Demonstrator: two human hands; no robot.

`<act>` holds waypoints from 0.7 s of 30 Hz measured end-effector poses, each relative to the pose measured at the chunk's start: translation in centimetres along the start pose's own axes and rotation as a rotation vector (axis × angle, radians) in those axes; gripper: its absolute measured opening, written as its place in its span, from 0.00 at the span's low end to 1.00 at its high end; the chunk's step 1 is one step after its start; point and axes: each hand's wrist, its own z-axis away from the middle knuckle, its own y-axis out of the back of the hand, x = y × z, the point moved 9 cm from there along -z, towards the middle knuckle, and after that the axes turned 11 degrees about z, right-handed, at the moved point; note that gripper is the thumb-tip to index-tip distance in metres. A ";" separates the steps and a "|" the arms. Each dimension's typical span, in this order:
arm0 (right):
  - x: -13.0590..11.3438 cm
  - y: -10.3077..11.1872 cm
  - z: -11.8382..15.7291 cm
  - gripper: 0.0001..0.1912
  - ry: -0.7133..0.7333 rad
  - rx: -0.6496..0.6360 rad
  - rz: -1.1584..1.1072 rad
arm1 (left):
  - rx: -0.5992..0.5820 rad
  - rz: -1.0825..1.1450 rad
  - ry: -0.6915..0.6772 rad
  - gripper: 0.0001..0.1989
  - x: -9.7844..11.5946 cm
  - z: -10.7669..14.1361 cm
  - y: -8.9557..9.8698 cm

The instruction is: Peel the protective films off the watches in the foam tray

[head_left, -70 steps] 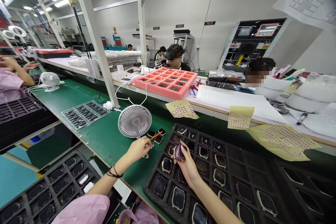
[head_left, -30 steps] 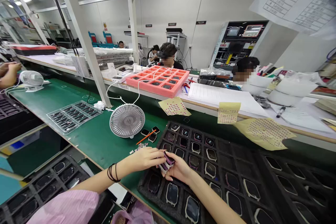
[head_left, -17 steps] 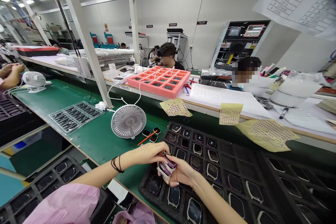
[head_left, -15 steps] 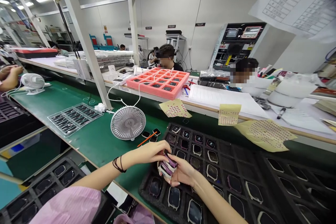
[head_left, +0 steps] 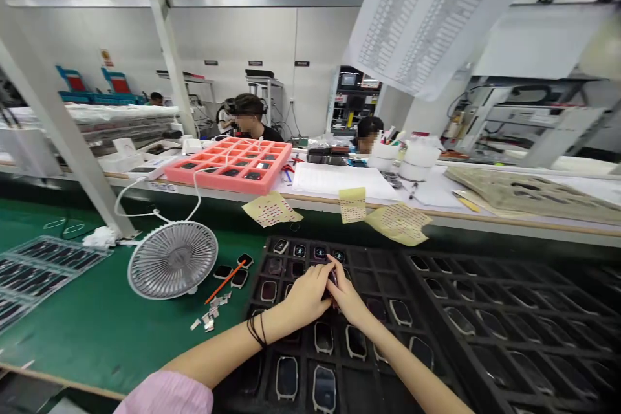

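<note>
My left hand (head_left: 308, 294) and my right hand (head_left: 349, 291) meet above the back rows of a black foam tray (head_left: 310, 240). Their fingertips pinch a dark smartwatch body (head_left: 332, 278), and the fingers hide most of it. The tray's slots hold several smartwatch bodies (head_left: 286, 377) with pale rims. To the left on the green mat (head_left: 72, 336) lie an orange-handled tool (head_left: 224, 281), small metal pieces (head_left: 208, 314) and dark watch parts (head_left: 237, 272).
A small white fan (head_left: 172, 259) stands on the mat, left of the tray. A second black tray (head_left: 509, 317) lies to the right. Beyond stand yellow sticker sheets (head_left: 272, 209), a pink foam tray (head_left: 228, 168), and a person (head_left: 250, 119) at work.
My hands have moved up and away from me over the tray, and the watch with purple trim is now mostly hidden in my fingers. The whole view has swung, shifting the room leftward.
</note>
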 end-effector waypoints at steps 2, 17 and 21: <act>1.0 1.6 0.1 0.33 0.027 0.109 0.074 | 0.000 -0.036 0.006 0.33 0.2 -1.8 -2.0; 3.0 2.7 0.0 0.32 -0.126 -0.115 -0.506 | 0.094 0.185 -0.107 0.27 -1.2 -3.9 -1.5; 2.6 2.0 0.7 0.22 -0.236 -0.235 -0.692 | 0.081 0.323 -0.202 0.27 0.1 -3.5 -0.8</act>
